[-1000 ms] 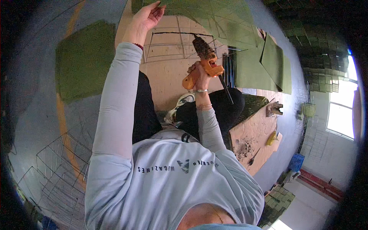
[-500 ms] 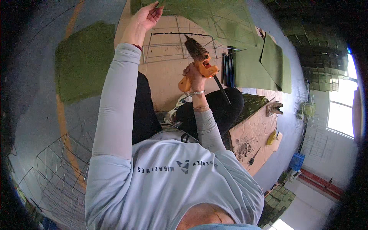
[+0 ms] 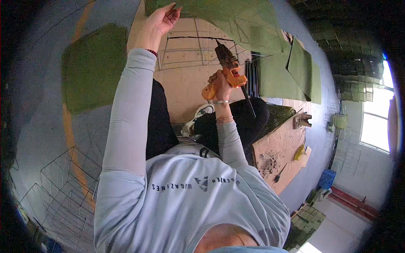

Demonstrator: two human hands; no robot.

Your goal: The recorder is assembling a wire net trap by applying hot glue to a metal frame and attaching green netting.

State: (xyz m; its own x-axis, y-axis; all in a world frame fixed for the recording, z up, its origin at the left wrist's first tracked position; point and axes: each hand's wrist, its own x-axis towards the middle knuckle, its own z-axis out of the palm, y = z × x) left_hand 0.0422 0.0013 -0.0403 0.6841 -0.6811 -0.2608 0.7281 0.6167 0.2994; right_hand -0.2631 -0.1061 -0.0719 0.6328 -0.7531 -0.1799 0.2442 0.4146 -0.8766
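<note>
In my right hand (image 3: 221, 86) is an orange glue gun (image 3: 234, 76) with a dark, crusted front. A black glue stick (image 3: 249, 101) sticks out of its rear. Its nozzle meets the right part of a black line (image 3: 190, 37) running along a thin wire frame (image 3: 185, 50). Behind and over the frame spreads a green sheet (image 3: 228, 12). My left hand (image 3: 160, 23) is at the sheet's far left edge, palm up and fingers curled together. Whatever its fingertips pinch is too small to make out.
Brown board (image 3: 181, 84) lies under the frame. Black sticks (image 3: 252, 78) and folded green sheets (image 3: 278, 76) lie to the right, near scissors (image 3: 277, 176) and a yellow object (image 3: 299, 152). Wire racks (image 3: 63, 181) stand lower left; another green sheet (image 3: 93, 69) lies left.
My right hand has moved the glue gun a little to the right, its nozzle travelling along the black line. My left hand has barely shifted.
</note>
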